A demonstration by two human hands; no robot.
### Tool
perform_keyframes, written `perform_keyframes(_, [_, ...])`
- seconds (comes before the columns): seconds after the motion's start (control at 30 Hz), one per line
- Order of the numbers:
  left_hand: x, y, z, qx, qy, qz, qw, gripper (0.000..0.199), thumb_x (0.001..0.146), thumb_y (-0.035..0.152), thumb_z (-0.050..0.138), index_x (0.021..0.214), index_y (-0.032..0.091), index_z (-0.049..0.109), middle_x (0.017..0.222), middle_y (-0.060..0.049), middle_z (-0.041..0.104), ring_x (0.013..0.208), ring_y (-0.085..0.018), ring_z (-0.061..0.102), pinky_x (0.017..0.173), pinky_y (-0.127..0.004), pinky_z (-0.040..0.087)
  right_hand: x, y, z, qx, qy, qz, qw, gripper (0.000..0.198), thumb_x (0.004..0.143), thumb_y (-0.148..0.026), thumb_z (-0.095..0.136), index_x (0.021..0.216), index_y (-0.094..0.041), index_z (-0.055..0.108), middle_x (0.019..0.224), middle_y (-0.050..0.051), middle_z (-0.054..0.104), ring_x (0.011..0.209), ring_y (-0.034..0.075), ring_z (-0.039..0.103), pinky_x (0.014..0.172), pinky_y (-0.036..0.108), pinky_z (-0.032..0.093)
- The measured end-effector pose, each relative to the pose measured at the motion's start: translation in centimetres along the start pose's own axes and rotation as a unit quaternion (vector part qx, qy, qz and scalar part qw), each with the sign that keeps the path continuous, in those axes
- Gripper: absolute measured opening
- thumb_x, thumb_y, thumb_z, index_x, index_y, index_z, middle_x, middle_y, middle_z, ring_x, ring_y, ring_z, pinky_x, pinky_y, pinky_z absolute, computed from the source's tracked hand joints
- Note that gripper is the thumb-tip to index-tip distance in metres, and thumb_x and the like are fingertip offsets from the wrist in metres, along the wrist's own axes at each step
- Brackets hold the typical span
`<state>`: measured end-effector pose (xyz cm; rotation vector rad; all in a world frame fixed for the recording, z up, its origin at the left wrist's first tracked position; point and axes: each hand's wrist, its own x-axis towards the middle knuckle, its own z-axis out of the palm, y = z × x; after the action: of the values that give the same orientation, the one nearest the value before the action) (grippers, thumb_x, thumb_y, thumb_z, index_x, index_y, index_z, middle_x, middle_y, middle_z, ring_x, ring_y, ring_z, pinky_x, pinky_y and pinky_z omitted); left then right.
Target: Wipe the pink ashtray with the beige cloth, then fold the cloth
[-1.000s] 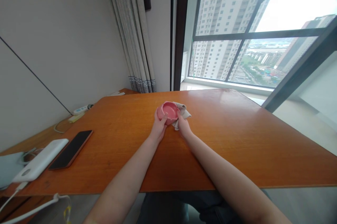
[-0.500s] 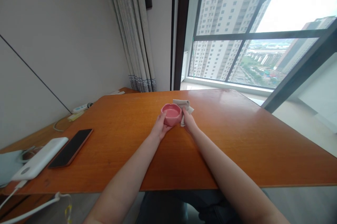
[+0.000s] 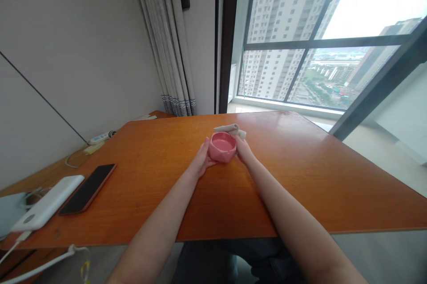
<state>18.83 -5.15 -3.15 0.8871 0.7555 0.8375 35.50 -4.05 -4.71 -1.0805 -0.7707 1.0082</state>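
Note:
A small pink bowl (image 3: 223, 153) with a thick, angular wall is held just over the middle of the table, its hollow facing up and tipped a little towards me. My left hand (image 3: 203, 157) grips it from the left, fingers beneath and thumb raised beside the rim. On the other side, my right hand (image 3: 244, 148) holds a light grey cloth (image 3: 230, 128) against the bowl's right wall. Part of the cloth sticks up behind the rim. The right fingertips are hidden behind the bowl.
The brown wooden table (image 3: 293, 177) spreads out around my arms. At its left lie a black-screened phone (image 3: 88, 189) and a white power bank (image 3: 50, 202) with a cable plugged in. A power strip (image 3: 100, 137) sits by the wall; a large window (image 3: 300, 70) is beyond.
The bowl has shifted slightly right and turned in my hands. My left thumb has left the inside of the rim, and the right hand with the cloth has moved further behind the bowl.

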Motion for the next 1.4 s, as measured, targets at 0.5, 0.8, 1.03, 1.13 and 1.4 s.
perform_keyframes(0.5, [1.1, -1.0, 0.1, -0.032, 0.205, 0.154, 0.966, 0.055, 0.067, 0.045, 0.071, 0.110, 0.023, 0.046, 0.114, -0.006, 0.057, 0.091, -0.014, 0.060, 0.066, -0.021, 0.050, -3.1, 1.7, 4.8, 0.251, 0.036, 0.108, 0.961, 0.020, 0.082, -0.031, 0.052, 0.094, -0.019, 0.063, 0.091, 0.001, 0.071, 0.083, 0.015, 0.067, 0.066, 0.023, 0.054])
perform_keyframes(0.8, [0.6, 0.2, -1.1, 0.039, 0.035, -0.014, 0.999, 0.058, 0.072, 0.064, 0.054, 0.115, 0.024, 0.058, 0.108, -0.007, 0.065, 0.088, -0.021, 0.063, 0.067, -0.031, 0.053, -0.8, 1.5, 2.2, 0.196, 0.055, 0.118, 0.972, 0.013, 0.081, -0.025, 0.053, 0.086, -0.017, 0.062, 0.076, 0.002, 0.070, 0.071, 0.014, 0.066, 0.063, 0.022, 0.055])
perform_keyframes(1.03, [1.6, -0.1, -1.5, 0.011, 0.190, 0.144, 0.971, 0.052, 0.082, 0.058, 0.044, 0.111, 0.019, 0.062, 0.111, -0.006, 0.065, 0.098, -0.019, 0.060, 0.079, -0.027, 0.049, -2.6, 1.9, 4.4, 0.250, 0.020, 0.176, 0.952, 0.020, 0.086, -0.030, 0.048, 0.095, -0.019, 0.061, 0.080, 0.002, 0.071, 0.075, 0.017, 0.067, 0.069, 0.029, 0.056])
perform_keyframes(1.13, [1.9, 0.1, -2.1, -0.002, 0.230, 0.234, 0.945, 0.049, 0.084, 0.055, 0.042, 0.109, 0.018, 0.062, 0.116, -0.005, 0.062, 0.107, -0.018, 0.056, 0.089, -0.026, 0.045, -3.5, 2.3, 5.4, 0.257, -0.015, 0.189, 0.948, 0.020, 0.084, -0.028, 0.050, 0.098, -0.019, 0.060, 0.083, 0.003, 0.071, 0.078, 0.018, 0.067, 0.071, 0.031, 0.056])
perform_keyframes(1.4, [1.1, -0.4, -1.2, 0.096, 0.107, 0.029, 0.989, 0.065, 0.062, 0.046, 0.074, 0.119, 0.027, 0.048, 0.116, -0.008, 0.058, 0.087, -0.019, 0.061, 0.063, -0.025, 0.051, -1.2, 2.1, 3.1, 0.232, 0.024, 0.133, 0.963, 0.016, 0.082, -0.031, 0.048, 0.083, -0.020, 0.059, 0.074, 0.003, 0.069, 0.073, 0.017, 0.067, 0.068, 0.029, 0.056])
